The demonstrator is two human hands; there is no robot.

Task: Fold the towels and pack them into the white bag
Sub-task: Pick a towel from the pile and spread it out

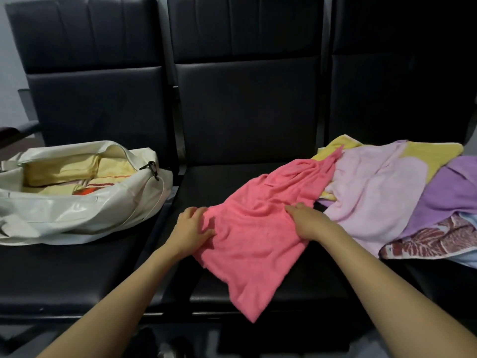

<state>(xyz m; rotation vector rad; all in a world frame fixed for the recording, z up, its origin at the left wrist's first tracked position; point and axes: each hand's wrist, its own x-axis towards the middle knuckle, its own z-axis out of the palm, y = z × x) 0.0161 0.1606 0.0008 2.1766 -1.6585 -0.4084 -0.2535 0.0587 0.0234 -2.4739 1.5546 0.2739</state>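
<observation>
The white bag [64,218] was seen at nine o'clock on the left seat, unzipped, with a folded yellow towel [62,174] already lying inside it. Its mouth sagged partly shut, so a folded towel could be caught on the rim and pulled open if the bag were not held wide.

The left hand [192,229] was set at the left edge of the coral towel [253,244], fingers curled onto the cloth in what looked like a grip. The towel was spread crumpled across the middle seat [245,177], one corner hanging over the front edge toward six o'clock. That corner could be dragged to the floor if the cloth were slid forward, and creases could be folded in if it were not smoothed first.

The right hand [308,222] was laid on the towel's right side, apart from the left hand; whether it pinched the cloth or only pressed on it could not be told.

Toward two o'clock the towel's far end was draped over the pale pink towel [374,192], part of a loose heap at three o'clock with a yellow sheet [433,153], a purple towel [454,192] and a red-patterned towel [428,241]. If the coral towel were pulled leftward, the heap could be dragged along or tipped off the seat, because the cloths were overlapped.
</observation>
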